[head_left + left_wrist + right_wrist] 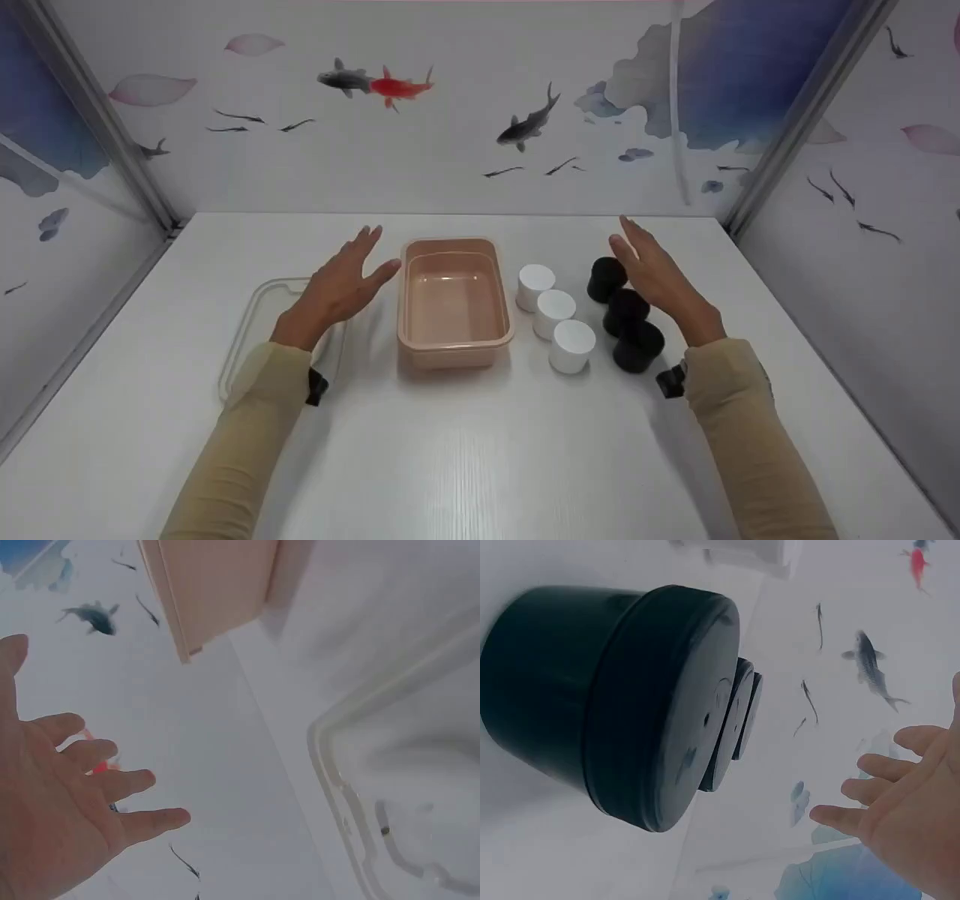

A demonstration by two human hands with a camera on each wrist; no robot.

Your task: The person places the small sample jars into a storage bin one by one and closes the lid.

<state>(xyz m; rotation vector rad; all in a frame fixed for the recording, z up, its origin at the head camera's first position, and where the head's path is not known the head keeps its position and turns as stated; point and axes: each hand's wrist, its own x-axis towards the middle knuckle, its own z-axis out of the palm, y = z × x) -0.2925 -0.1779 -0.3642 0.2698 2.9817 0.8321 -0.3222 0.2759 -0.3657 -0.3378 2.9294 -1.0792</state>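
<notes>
Pink tub [454, 352] btwn open hands – L [339, 285], R [654, 271] – both empty.

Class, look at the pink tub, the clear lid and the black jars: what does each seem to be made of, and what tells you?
Pink tub: probably moulded plastic, smooth, with a soft sheen and rounded rim. Clear lid: likely transparent plastic, since the table shows through it. Black jars: seemingly glossy hard plastic, with reflections on the caps in the right wrist view; glass cannot be ruled out.
</notes>
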